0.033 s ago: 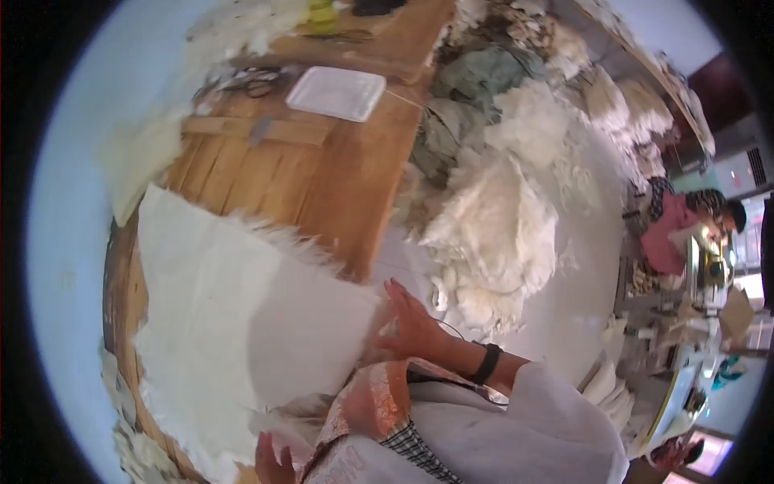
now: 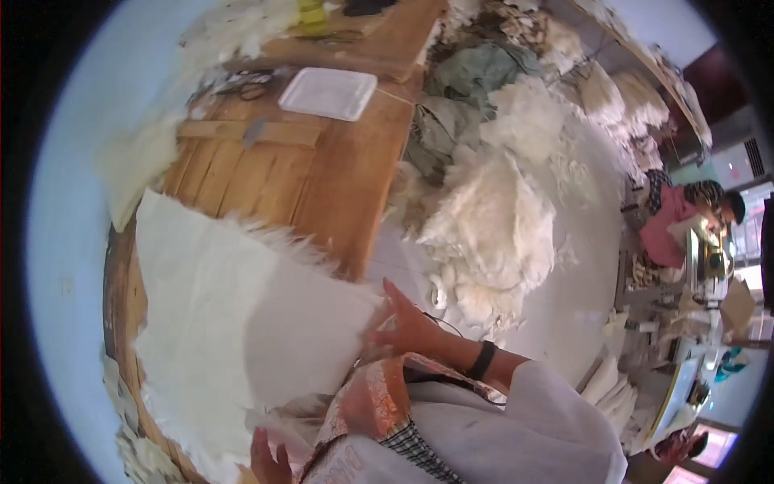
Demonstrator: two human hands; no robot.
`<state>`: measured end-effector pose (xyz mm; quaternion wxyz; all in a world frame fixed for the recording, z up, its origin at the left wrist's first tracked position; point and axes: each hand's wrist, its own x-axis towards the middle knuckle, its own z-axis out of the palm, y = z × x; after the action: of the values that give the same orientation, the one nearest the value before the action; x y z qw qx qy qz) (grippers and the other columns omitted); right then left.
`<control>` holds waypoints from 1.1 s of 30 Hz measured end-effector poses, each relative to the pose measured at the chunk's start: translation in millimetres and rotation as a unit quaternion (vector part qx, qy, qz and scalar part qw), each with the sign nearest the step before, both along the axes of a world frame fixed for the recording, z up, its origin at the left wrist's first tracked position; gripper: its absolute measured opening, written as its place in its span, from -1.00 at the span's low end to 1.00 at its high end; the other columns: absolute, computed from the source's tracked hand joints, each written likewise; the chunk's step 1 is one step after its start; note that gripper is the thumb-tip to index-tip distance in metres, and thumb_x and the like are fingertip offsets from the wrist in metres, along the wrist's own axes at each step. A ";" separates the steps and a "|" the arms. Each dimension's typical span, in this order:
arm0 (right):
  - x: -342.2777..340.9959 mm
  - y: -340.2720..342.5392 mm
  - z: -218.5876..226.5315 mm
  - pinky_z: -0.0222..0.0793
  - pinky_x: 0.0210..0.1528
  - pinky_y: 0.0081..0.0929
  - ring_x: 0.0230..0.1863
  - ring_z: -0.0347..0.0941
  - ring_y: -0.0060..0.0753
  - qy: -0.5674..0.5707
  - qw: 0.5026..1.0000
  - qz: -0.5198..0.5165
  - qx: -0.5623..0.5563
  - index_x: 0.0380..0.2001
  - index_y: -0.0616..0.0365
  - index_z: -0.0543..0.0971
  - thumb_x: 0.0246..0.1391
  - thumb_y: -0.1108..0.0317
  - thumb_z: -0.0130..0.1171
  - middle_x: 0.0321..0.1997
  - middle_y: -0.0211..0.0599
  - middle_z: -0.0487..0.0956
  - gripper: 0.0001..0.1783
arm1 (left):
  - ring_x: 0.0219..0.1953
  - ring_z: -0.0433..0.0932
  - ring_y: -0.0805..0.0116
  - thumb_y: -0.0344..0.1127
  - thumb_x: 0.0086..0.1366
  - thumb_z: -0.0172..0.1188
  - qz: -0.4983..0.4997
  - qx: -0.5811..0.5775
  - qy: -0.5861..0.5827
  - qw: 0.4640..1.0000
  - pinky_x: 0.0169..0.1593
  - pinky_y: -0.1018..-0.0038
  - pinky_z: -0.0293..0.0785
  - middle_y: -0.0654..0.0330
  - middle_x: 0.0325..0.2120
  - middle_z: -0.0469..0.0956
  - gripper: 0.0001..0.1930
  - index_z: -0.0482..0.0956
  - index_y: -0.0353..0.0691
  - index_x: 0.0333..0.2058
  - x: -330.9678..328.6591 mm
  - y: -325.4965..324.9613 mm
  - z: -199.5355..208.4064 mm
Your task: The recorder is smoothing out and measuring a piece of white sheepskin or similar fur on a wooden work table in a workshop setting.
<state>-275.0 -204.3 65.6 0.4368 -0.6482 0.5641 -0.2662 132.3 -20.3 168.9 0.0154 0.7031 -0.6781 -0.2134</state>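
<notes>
A large white pelt [image 2: 193,298] with long fur fringing its edges lies spread skin side up on the wooden table, a greyish shaded area covering its right part. At its right edge, my right hand [image 2: 411,327] has its fingers spread and its fingertips touching the edge; these are slightly blurred. My left hand [image 2: 268,461] rests low in the view by the pelt's near edge, fingers apart and holding nothing I can see. Part of that hand is cut off by the lower border. White fur shows between the two hands, beside my patterned apron [image 2: 379,395].
On the wooden table [image 2: 339,194] are a white tray [image 2: 329,93], a wooden strip [image 2: 282,133], scissors [image 2: 251,87] and a yellow-green object [image 2: 313,18]. Heaped pelts [image 2: 496,226] and grey-green cloth [image 2: 484,73] lie right of it. Another person [image 2: 685,214] sits at a machine.
My right hand's fingers have shifted slightly at the pelt's edge. The whole view has moved a little; the pelt lies as before.
</notes>
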 end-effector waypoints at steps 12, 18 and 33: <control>88.0 -46.2 106.9 0.25 -0.41 -0.35 -0.45 0.32 -0.56 -0.321 0.906 0.267 0.072 -0.46 0.35 0.48 0.19 0.03 0.08 -0.55 -0.32 0.47 -0.51 | 0.27 0.20 0.08 -0.14 0.35 -0.06 0.212 -0.093 0.470 0.852 0.26 0.19 0.16 -0.03 0.24 0.19 -0.43 0.16 -0.33 0.24 -57.8 -85.7 3.5; 125.1 -52.7 88.7 0.23 0.15 -0.30 0.13 0.29 -0.14 -0.289 0.886 0.299 -0.203 0.02 0.29 0.40 0.13 -0.02 0.13 0.00 -0.08 0.45 -0.40 | 0.19 0.24 0.32 0.02 0.41 -0.14 0.158 -0.003 0.517 0.841 0.21 0.34 0.22 0.22 0.21 0.22 -0.44 0.12 -0.13 0.27 -18.1 -136.2 -33.8; 12.3 -69.9 -19.5 0.34 0.19 -0.21 0.41 -0.10 -0.03 0.083 0.901 0.173 -0.389 0.11 -0.32 0.41 -0.21 0.05 0.37 0.32 -0.34 0.18 -0.29 | 0.07 0.41 0.19 -0.42 0.26 0.06 0.066 -0.076 0.142 0.985 0.21 0.26 0.22 0.06 -0.01 0.48 -0.62 0.41 -0.32 0.06 -25.6 -104.8 -46.0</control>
<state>-262.7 -274.2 46.2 0.1406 -0.8738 0.3281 -0.3302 106.7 -125.0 123.0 0.1787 0.7057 -0.6352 -0.2579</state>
